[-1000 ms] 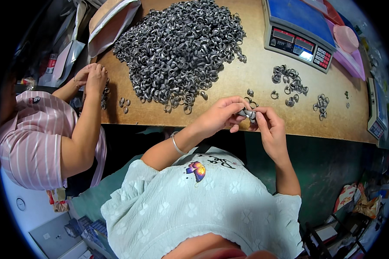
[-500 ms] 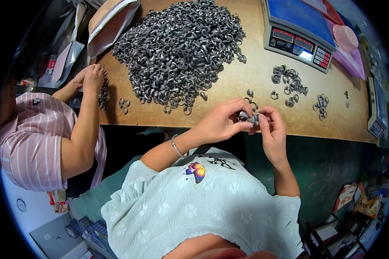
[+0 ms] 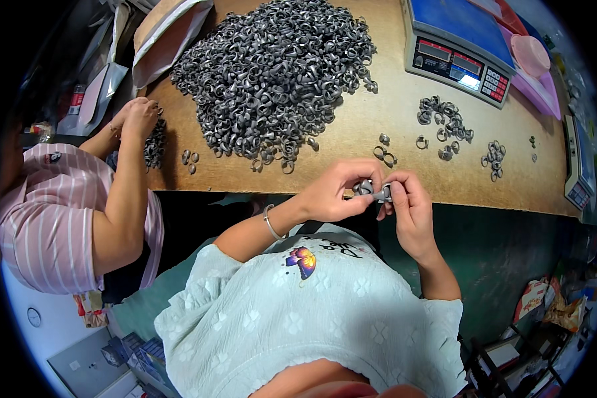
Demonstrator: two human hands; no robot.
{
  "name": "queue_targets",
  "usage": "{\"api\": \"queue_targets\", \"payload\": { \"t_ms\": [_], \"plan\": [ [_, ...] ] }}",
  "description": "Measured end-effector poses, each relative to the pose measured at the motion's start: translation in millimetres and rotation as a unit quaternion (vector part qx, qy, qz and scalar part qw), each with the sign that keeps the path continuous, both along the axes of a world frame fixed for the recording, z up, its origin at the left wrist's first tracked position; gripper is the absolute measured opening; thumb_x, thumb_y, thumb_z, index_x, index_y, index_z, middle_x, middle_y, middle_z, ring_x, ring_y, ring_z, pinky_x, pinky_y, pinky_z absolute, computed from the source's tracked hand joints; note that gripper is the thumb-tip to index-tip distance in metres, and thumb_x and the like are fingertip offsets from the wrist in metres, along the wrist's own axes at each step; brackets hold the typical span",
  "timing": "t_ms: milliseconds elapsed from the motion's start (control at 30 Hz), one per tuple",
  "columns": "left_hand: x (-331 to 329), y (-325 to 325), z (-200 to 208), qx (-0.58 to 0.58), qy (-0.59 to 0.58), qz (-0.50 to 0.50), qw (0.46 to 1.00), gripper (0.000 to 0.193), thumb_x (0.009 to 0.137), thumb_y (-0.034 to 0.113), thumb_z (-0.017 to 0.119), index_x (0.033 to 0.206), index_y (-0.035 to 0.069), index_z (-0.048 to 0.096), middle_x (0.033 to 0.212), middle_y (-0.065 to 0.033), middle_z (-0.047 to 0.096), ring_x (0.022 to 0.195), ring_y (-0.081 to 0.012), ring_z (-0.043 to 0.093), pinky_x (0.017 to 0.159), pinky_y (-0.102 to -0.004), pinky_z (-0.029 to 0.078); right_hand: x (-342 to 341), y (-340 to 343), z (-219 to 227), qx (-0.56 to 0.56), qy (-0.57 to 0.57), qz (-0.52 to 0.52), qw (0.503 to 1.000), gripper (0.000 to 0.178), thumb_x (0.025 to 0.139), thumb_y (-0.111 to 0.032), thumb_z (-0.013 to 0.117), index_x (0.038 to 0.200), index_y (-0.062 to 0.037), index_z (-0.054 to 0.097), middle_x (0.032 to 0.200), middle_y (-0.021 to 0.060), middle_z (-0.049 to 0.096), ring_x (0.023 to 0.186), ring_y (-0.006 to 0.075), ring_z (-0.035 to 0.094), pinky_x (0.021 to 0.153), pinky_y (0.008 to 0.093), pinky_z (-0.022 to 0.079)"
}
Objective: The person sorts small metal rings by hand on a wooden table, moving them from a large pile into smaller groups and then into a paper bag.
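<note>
Holding grey rings (image 3: 363, 188) at the near edge of the table (image 3: 312, 174), both hands raised before my pale shirt (image 3: 278, 312).

Left hand (image 3: 338, 192): bangle (image 3: 268, 222) on the wrist; fingers curled, thumb and forefinger closed to a narrow gap filled by grey rings. Count hidden by the fingers.

Right hand (image 3: 412, 211): thumb and forefinger pinched on the right end of the held group; other fingers folded, detail unclear. Fingertips of the two hands nearly meet.

Just beyond my hands: three loose rings (image 3: 384, 139), two of them side by side. To the right, a small cluster (image 3: 494, 159); a larger, looser cluster (image 3: 451, 125) lies between, farther off. Second scale (image 3: 577, 166) at the table's right end.

Left: co-worker (image 3: 53, 212) in a striped top, the co-worker's hands (image 3: 139, 119) together by a ring heap (image 3: 155, 147). A few spare rings (image 3: 186, 156) lie between that heap and the main pile (image 3: 265, 79), which is broad, its rings overlapping, running from mid-table to far.

Far right: blue-topped scale (image 3: 458, 26), pink bowl (image 3: 530, 58) beside it. Far left: bag (image 3: 169, 43), next to the pile.
</note>
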State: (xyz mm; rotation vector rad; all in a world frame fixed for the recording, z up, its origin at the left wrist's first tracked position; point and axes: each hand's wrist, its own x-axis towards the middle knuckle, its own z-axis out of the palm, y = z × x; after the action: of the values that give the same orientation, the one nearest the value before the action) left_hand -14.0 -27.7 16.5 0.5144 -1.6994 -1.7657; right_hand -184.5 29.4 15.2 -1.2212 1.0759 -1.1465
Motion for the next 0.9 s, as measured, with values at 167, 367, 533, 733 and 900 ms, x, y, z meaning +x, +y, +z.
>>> {"api": "queue_targets", "payload": {
  "t_ms": [167, 367, 533, 733, 900],
  "plan": [
    [-0.4, 2.6, 3.3, 0.045, 0.014, -0.001, 0.999, 0.013, 0.085, 0.008, 0.061, 0.081, 0.0, 0.052, 0.084, -0.0077, 0.052, 0.068, -0.0118, 0.052, 0.058, -0.0225, 0.041, 1.6, 2.2, -2.2, -0.023, 0.032, -0.042, 0.998, 0.012, 0.095, -0.008, 0.045, 0.096, 0.002, 0.053, 0.068, 0.0047, 0.054, 0.056, 0.0102, 0.052, 0.05, 0.0261, 0.044],
    [4.6, 8.5, 1.6, 0.101, 0.01, 0.009, 0.995, 0.014, 0.088, 0.01, 0.059, 0.08, -0.001, 0.052, 0.08, -0.0066, 0.051, 0.055, -0.0095, 0.05, 0.047, -0.0209, 0.038, 2.5, -0.1, 0.2, -0.262, 0.206, -0.082, 0.939, 0.005, 0.087, 0.0, 0.054, 0.09, 0.0021, 0.055, 0.067, 0.0111, 0.057, 0.052, 0.021, 0.056, 0.048, 0.0308, 0.043],
    [-0.8, 23.7, -7.6, 0.136, 0.128, 0.052, 0.981, 0.013, 0.089, 0.011, 0.059, 0.082, 0.001, 0.052, 0.079, -0.006, 0.052, 0.053, -0.0086, 0.049, 0.044, -0.0206, 0.039, 3.9, -5.0, 7.3, -0.343, 0.221, -0.071, 0.91, 0.005, 0.085, 0.0, 0.055, 0.09, 0.0023, 0.056, 0.066, 0.0114, 0.057, 0.051, 0.0238, 0.056, 0.047, 0.0313, 0.043],
    [-2.6, 19.6, -13.2, 0.209, 0.198, 0.051, 0.956, 0.012, 0.086, 0.005, 0.058, 0.084, 0.001, 0.048, 0.084, -0.0135, 0.051, 0.049, -0.0117, 0.048, 0.042, -0.0234, 0.042, 1.0, -7.6, 7.9, -0.297, 0.212, -0.055, 0.93, 0.008, 0.084, 0.0, 0.057, 0.091, 0.0024, 0.054, 0.07, 0.0116, 0.058, 0.052, 0.0231, 0.056, 0.047, 0.0312, 0.043],
    [-5.4, 22.2, -11.0, 0.064, 0.151, 0.14, 0.977, 0.009, 0.084, -0.002, 0.06, 0.087, 0.001, 0.052, 0.09, -0.0121, 0.052, 0.062, -0.0122, 0.053, 0.049, -0.0219, 0.045, 1.6, -10.4, 3.3, -0.338, 0.189, -0.047, 0.921, 0.015, 0.08, 0.004, 0.06, 0.092, 0.0032, 0.052, 0.075, 0.0129, 0.058, 0.054, 0.0227, 0.057, 0.048, 0.0311, 0.044]
  ]
}}
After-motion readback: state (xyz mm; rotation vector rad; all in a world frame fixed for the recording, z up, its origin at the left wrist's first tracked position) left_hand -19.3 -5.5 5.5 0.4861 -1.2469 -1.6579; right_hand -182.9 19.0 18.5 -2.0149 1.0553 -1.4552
